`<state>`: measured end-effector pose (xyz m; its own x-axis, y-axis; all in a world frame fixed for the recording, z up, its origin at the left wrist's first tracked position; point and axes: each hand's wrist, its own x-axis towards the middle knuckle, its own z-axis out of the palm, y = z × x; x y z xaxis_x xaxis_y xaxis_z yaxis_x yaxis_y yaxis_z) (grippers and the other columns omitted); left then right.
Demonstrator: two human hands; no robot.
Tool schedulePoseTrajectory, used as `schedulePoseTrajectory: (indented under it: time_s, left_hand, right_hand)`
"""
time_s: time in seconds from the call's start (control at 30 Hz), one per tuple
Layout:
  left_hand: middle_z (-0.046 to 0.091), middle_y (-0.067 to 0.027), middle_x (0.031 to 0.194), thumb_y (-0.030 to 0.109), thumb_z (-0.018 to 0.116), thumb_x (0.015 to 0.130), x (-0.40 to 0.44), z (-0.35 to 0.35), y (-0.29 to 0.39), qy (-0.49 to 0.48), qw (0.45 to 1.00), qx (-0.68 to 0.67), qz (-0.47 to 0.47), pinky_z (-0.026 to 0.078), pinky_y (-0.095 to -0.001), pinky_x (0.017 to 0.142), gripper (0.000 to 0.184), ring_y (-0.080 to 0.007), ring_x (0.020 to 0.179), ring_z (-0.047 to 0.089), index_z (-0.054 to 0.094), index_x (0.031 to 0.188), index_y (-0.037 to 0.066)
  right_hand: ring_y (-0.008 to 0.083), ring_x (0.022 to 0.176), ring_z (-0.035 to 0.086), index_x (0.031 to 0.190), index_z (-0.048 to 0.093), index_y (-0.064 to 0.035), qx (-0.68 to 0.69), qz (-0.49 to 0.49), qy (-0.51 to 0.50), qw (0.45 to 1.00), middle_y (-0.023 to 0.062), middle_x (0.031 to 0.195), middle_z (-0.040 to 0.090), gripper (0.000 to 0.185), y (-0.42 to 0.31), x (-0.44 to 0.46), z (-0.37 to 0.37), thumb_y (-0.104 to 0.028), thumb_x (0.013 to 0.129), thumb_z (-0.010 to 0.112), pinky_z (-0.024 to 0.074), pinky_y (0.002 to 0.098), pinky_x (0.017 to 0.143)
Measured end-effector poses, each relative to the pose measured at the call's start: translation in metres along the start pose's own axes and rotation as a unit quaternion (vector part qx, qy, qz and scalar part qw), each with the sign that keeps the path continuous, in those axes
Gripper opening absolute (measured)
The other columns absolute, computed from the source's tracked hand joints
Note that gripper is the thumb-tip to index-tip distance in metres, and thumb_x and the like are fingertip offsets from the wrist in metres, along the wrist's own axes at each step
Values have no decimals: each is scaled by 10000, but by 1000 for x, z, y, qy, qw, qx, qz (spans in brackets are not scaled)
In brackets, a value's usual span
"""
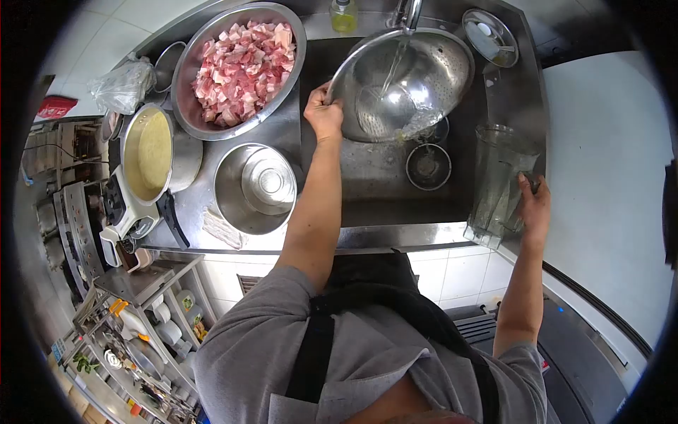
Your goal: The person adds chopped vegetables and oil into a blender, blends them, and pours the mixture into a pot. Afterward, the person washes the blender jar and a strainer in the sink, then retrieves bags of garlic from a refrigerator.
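Note:
My left hand [325, 113] grips the rim of a steel colander [438, 67], tilted over the sink [374, 212]. Water runs from the faucet [412, 15] into the colander and spills over its lower edge near a round drain strainer [428, 167]. On the right, my right hand [534, 205] is closed on the side of a clear glass pitcher [491, 187], which lies along the sink's right edge. Whether anything is inside the pitcher I cannot tell.
Left of the sink are a large steel bowl [300, 67] of cut raw meat, an empty steel pot [226, 191], a pressure cooker [187, 155] and a folded cloth [221, 230]. A bottle of yellow liquid [344, 15] and a small dish [510, 32] stand behind.

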<state>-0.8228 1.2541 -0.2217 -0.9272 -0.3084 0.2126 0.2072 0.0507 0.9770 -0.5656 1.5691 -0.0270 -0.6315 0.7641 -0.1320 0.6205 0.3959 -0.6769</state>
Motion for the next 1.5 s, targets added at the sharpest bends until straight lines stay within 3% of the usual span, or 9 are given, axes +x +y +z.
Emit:
schedulePoseTrajectory:
  time_s: [0.07,0.2,0.27,0.33,0.4,0.53,0.83,1.27,1.5]
  left_hand:
    - [667,-111,985,-136,573,576,3,2,20,-30,997,44,64,461,-258,720,236,-186,801,591,391,602,13]
    - [606,-151,1046,-133,559,554,-12,0,45,-60,987,114,99,477,-312,706,214,-269,804,605,404,601,9]
    - [595,-191,1044,-90,572,578,-26,-11,67,-79,965,228,100,486,-372,765,139,-351,846,605,490,653,-7]
    - [602,-214,1022,-60,581,596,-25,-21,71,-80,945,302,96,489,-399,793,109,-385,860,605,534,685,-17]
    - [620,-261,987,14,589,657,-17,-32,68,-122,893,426,-77,485,-448,839,170,-425,915,606,592,815,-50]
    - [632,-301,954,51,582,714,-36,-45,69,-143,865,448,-172,479,-463,871,278,-446,947,607,568,967,-62]
    - [609,-340,860,19,545,689,-55,-62,72,-115,893,415,-133,456,-523,828,253,-508,876,585,528,928,-62]
    - [612,-326,896,16,583,691,-44,-72,67,-111,898,394,-161,458,-515,850,278,-490,903,590,502,948,-55]
    - [496,-276,1259,-41,517,701,-61,-88,-19,-92,909,271,-302,480,-411,885,663,-357,1137,537,357,1345,-25]
  right_hand:
    - [81,378,351,1152,490,120,-12,-5,-55,998,3,556,434,535,0,2,-5,-309,878,652,283,266,359]
    - [88,414,388,1121,509,123,-70,-72,-10,995,2,568,435,516,24,10,-4,-307,875,654,313,262,396]
    - [235,843,592,1176,504,130,-92,0,-109,990,211,941,632,576,-1,4,-10,-325,861,664,457,334,769]
    - [243,856,597,1160,519,115,-99,-23,-79,992,213,948,635,557,17,9,-1,-331,860,664,457,332,774]
    - [251,869,602,1145,535,100,-108,-48,-47,992,215,954,639,539,17,7,2,-338,859,665,456,330,780]
    - [241,781,581,1085,558,73,-83,-71,-49,993,181,875,643,499,-9,-4,6,-356,854,670,450,328,731]
    - [229,735,566,1021,563,58,-62,-79,-77,992,178,833,632,416,-17,-7,6,-313,863,665,449,327,704]
    - [256,741,584,1002,565,55,-50,-87,-86,991,191,830,636,407,-16,-7,9,-315,860,663,453,335,704]
    - [248,730,564,996,554,55,-100,-96,-56,989,180,822,632,408,-28,-10,-1,-320,870,651,449,340,702]
